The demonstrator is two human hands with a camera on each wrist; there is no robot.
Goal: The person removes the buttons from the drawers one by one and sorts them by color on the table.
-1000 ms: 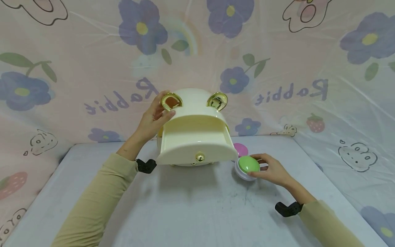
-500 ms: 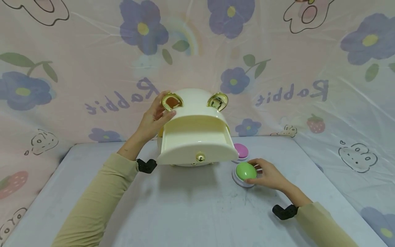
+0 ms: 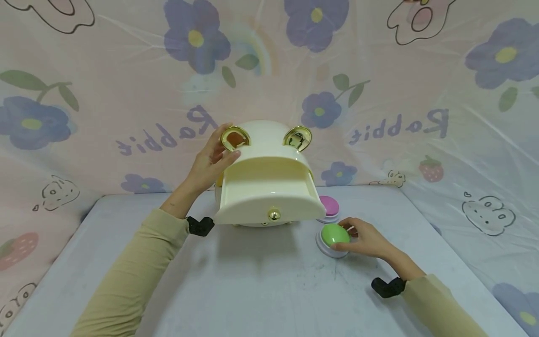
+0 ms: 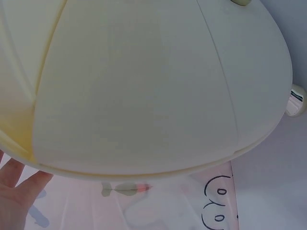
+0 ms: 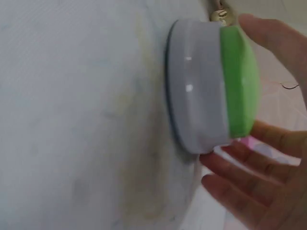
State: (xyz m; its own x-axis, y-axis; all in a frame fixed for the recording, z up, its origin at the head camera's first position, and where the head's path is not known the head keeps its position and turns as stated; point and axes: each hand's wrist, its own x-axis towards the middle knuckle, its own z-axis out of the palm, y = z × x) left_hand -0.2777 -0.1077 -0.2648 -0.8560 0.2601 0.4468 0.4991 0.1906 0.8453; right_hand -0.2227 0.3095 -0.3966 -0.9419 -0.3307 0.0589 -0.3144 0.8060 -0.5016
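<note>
A cream drawer box [image 3: 265, 133] with gold ear-shaped trims stands at the table's middle back. Its top drawer [image 3: 269, 208], with a round gold knob, is pulled out and looks bare inside. My left hand [image 3: 208, 164] holds the box's upper left side by the ear, thumb in front; some fingers are hidden behind it. In the left wrist view the thumb touches the box's rim. To the right, a green push button [image 3: 335, 235] on a white round base sits on the table. My right hand [image 3: 366, 238] pinches its green dome between thumb and fingers [image 5: 278, 139].
A pink push button [image 3: 329, 206] with a white base stands just behind the green one, beside the drawer's right corner. The white table [image 3: 252, 290] meets a printed cloth backdrop [image 3: 269, 84] at the back and sides.
My right hand has brought the green button down and toward the front of the table, showing more of the pink one. The left hand and the drawer box stay put.
</note>
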